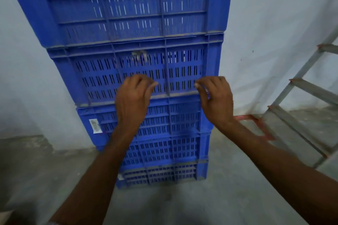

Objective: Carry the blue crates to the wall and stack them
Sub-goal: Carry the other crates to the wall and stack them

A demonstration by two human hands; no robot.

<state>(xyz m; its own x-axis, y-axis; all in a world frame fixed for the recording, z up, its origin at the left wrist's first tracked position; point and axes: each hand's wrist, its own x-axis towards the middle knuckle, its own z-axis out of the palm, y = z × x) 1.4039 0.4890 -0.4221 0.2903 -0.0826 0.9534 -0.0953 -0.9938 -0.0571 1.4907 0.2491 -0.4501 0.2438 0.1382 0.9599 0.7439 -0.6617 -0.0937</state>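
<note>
A tall stack of several blue slotted crates (139, 71) stands against the white wall (274, 33). The top crate (126, 5) fills the upper part of the view. My left hand (132, 97) and my right hand (216, 97) hover in front of the second crate's face, side by side, fingers loosely curled and holding nothing. Whether the fingertips touch the crate cannot be told. A white label (95, 125) sticks on the left side of the third crate.
A grey metal ladder (301, 97) with red feet leans at the right, close to the stack. Bare concrete floor (182, 202) lies in front of the crates and to the left.
</note>
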